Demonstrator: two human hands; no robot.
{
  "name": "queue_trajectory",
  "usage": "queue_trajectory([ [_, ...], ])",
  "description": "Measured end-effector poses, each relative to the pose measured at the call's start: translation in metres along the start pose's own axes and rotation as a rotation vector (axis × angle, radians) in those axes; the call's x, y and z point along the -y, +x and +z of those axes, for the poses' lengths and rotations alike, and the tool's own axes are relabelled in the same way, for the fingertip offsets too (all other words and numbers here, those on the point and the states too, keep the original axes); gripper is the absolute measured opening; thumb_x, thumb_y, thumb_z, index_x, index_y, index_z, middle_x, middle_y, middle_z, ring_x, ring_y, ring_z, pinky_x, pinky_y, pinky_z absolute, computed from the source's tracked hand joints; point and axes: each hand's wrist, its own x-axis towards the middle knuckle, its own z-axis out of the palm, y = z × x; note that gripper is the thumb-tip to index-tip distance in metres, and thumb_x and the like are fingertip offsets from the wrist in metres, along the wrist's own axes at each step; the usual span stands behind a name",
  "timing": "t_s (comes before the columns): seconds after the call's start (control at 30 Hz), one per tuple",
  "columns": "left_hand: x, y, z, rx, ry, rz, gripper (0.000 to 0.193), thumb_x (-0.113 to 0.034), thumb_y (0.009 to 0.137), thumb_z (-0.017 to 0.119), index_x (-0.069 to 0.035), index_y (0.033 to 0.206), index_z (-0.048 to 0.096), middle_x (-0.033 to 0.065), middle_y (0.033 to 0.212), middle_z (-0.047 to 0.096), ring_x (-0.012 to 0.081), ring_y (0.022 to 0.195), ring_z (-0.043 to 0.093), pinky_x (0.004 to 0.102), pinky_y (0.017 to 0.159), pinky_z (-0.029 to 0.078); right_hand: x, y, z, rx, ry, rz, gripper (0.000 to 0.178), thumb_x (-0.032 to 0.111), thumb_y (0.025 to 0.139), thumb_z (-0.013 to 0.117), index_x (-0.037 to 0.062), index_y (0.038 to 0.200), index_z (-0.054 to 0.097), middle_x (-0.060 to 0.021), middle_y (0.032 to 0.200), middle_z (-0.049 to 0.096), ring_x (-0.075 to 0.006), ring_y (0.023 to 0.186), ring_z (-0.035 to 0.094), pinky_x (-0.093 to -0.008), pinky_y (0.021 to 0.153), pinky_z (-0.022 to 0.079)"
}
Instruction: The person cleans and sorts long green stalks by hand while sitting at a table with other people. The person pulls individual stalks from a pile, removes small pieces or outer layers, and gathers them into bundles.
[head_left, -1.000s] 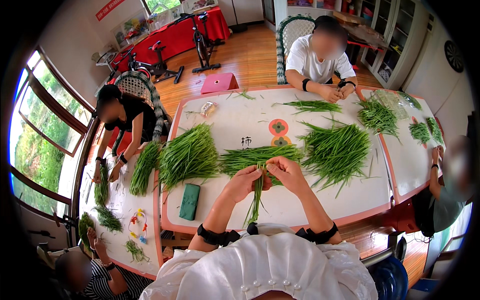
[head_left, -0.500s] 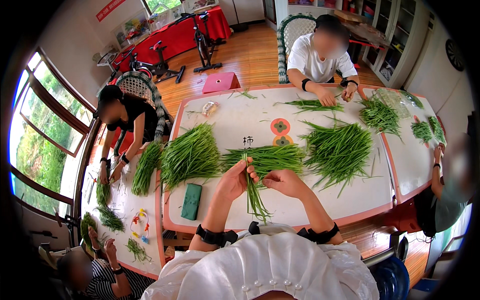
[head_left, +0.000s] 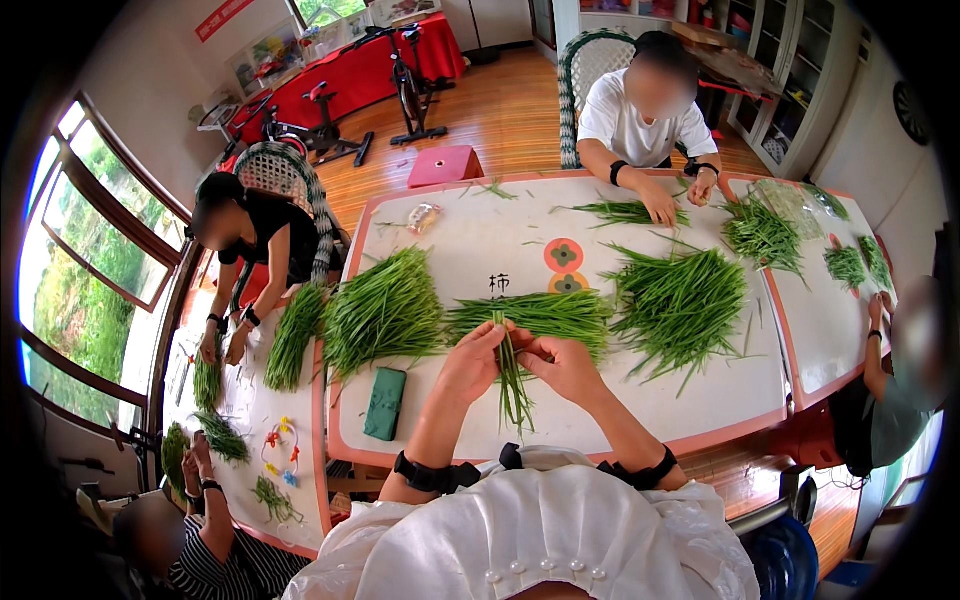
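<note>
A thin bunch of green chive stalks [head_left: 512,375] hangs upright over the near edge of the white table [head_left: 480,250], its tips pointing to 6 o'clock. The left hand [head_left: 472,362] grips it at 9 o'clock, fingers curled together around the stalks. The right hand [head_left: 562,366], at 3 o'clock, pinches the upper stalks between thumb and fingertips. A dark green pouch [head_left: 385,403] lies toward 8 o'clock; a large chive pile [head_left: 385,312] sits at 10 o'clock.
</note>
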Motion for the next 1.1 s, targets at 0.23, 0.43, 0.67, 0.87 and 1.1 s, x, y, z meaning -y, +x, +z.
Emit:
queue_trajectory([
  [0.23,-0.001,-0.002,0.006,-0.025,0.055,0.009,0.017,-0.016,0.093,0.044,-0.003,0.101,0.053,0.0146,0.101,0.058,0.024,0.096,0.057,0.0355,0.082,0.047,0.005,0.0,0.002,0.014,-0.011,-0.011,0.024,0.022,0.079,0.064,0.0017,0.091,0.065,-0.0082,0.075,0.066,-0.0132,0.067,0.062,-0.0268,0.061,0.047],
  [0.43,0.009,0.001,-0.004,-0.134,0.354,0.107,0.019,-0.016,0.093,0.043,-0.002,0.1,0.053,0.0105,0.087,0.059,0.018,0.079,0.058,0.0291,0.071,0.047,-0.008,0.002,-0.007,0.105,0.274,0.109,0.023,0.024,0.082,0.061,0.0021,0.089,0.064,-0.0042,0.077,0.065,-0.0094,0.07,0.06,-0.0238,0.06,0.047],
  [0.67,0.007,-0.002,0.002,-0.079,0.457,0.086,0.019,-0.017,0.093,0.044,-0.001,0.099,0.053,0.0044,0.074,0.053,0.0139,0.063,0.053,0.026,0.06,0.045,-0.015,0.004,-0.017,0.249,0.605,0.262,0.021,0.026,0.084,0.058,0.0046,0.085,0.06,-0.0031,0.074,0.063,-0.0086,0.066,0.058,-0.0214,0.058,0.046],
  [0.87,0.001,-0.006,0.001,-0.113,0.328,-0.035,0.018,-0.017,0.092,0.046,-0.002,0.1,0.053,0.0037,0.074,0.052,0.0131,0.06,0.051,0.0265,0.053,0.044,-0.019,0.003,-0.024,0.337,0.684,0.303,0.021,0.026,0.085,0.057,0.0045,0.083,0.06,-0.0029,0.063,0.059,-0.0087,0.054,0.053,-0.0204,0.051,0.042],
  [1.1,0.001,-0.007,0.0,-0.098,0.399,-0.02,0.017,-0.017,0.092,0.045,-0.003,0.099,0.053,0.0039,0.075,0.054,0.0128,0.061,0.052,0.0264,0.053,0.044,-0.02,0.0,-0.024,0.341,0.62,0.273,0.022,0.025,0.085,0.058,0.0041,0.078,0.061,-0.0036,0.061,0.059,-0.0085,0.052,0.051,-0.0202,0.05,0.04],
])
